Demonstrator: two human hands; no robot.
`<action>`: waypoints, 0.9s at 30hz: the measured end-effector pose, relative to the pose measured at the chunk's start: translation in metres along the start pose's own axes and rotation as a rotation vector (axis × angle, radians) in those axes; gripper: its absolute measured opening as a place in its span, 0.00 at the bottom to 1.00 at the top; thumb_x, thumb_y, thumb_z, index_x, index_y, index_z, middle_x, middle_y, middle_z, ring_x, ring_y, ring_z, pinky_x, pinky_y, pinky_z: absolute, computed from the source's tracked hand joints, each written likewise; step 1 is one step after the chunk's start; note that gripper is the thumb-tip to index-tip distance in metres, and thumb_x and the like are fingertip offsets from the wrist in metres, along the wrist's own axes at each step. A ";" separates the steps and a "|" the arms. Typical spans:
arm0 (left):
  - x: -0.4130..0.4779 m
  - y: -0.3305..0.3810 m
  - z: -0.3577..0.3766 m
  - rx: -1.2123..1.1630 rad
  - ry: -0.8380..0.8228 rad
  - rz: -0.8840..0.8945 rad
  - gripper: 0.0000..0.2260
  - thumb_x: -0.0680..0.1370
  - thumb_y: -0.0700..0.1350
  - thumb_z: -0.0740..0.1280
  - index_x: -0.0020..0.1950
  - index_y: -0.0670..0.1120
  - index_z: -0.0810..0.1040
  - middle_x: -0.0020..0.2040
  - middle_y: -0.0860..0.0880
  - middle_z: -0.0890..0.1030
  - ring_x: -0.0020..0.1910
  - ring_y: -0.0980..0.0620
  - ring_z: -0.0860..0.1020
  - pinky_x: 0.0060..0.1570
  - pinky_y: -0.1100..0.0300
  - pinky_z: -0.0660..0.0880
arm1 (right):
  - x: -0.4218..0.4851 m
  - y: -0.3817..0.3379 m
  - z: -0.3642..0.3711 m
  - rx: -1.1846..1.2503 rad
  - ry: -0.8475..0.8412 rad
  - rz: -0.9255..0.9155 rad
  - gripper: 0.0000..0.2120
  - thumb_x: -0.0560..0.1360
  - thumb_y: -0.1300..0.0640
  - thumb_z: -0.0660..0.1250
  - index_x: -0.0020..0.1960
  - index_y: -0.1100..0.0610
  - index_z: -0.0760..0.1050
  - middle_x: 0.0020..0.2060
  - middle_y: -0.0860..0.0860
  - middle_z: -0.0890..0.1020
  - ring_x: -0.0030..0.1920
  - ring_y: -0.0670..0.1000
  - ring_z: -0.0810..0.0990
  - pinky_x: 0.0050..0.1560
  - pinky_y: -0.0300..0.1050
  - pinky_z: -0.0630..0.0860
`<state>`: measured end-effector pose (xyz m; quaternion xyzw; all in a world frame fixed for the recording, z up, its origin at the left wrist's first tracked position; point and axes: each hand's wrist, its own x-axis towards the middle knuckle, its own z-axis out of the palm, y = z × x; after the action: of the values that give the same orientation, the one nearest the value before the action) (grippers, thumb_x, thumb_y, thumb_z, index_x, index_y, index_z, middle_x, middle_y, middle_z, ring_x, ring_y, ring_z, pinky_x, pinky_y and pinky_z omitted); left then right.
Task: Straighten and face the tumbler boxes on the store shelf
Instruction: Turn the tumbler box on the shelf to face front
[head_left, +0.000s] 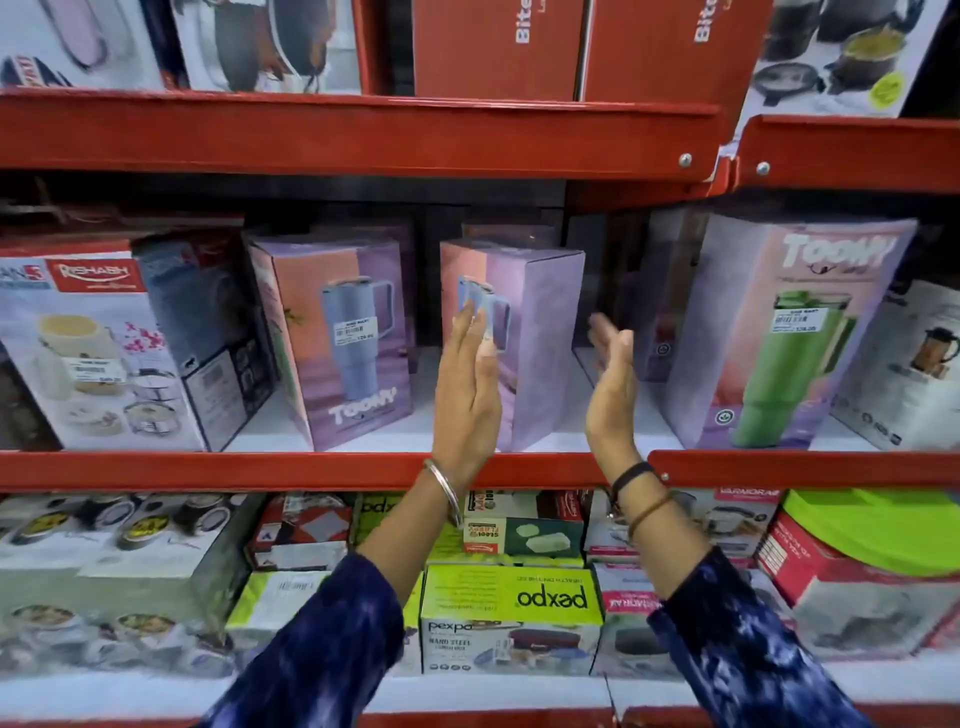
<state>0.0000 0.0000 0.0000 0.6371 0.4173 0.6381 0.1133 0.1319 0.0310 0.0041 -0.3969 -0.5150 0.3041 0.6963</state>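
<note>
Red metal shelf (332, 470) is the biggest thing in front of you, and your tumbler boxes stand on its white middle level. Far right is the large box with the green tumbler (779, 332), front turned slightly to your left. Over on the left there's the box with the grey-blue tumbler (337, 338), front showing and a price sticker on it. Between those two sits the middle box (519, 338), twisted so one corner points at you and you see its plain purple side as much as the picture side.

Your left hand (467, 379) is flat and open, fingers together, palm against the picture face of that middle box, not wrapped around anything. Your right hand (613, 379) is open too, fingers spread a bit, hovering just beside the box's purple side; looks like it isn't touching, but it's blurry. A thin bangle (445, 491) is on your left wrist and dark bands (636, 491) on your right.
</note>
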 end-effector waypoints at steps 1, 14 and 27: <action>-0.004 0.002 0.004 -0.057 0.052 -0.068 0.19 0.83 0.48 0.51 0.74 0.49 0.62 0.76 0.52 0.62 0.75 0.60 0.57 0.75 0.59 0.54 | 0.003 0.002 -0.002 0.018 -0.036 0.062 0.27 0.80 0.44 0.42 0.72 0.56 0.65 0.72 0.52 0.69 0.72 0.49 0.66 0.74 0.48 0.59; -0.016 0.008 0.022 -0.203 0.079 -0.385 0.22 0.82 0.55 0.49 0.73 0.49 0.65 0.72 0.54 0.68 0.69 0.62 0.65 0.59 0.81 0.59 | 0.018 0.017 -0.005 0.167 -0.224 0.323 0.33 0.78 0.37 0.41 0.70 0.56 0.67 0.69 0.54 0.73 0.68 0.52 0.72 0.72 0.52 0.65; 0.038 0.008 -0.022 -0.401 -0.092 -0.490 0.28 0.78 0.64 0.46 0.69 0.54 0.71 0.66 0.55 0.74 0.60 0.57 0.75 0.64 0.44 0.73 | -0.008 -0.012 0.008 0.235 -0.153 0.197 0.34 0.74 0.35 0.45 0.69 0.53 0.70 0.70 0.51 0.72 0.69 0.48 0.70 0.73 0.52 0.64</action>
<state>-0.0227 0.0118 0.0364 0.5109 0.4185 0.6319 0.4056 0.1219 0.0206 0.0124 -0.3370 -0.4857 0.4584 0.6636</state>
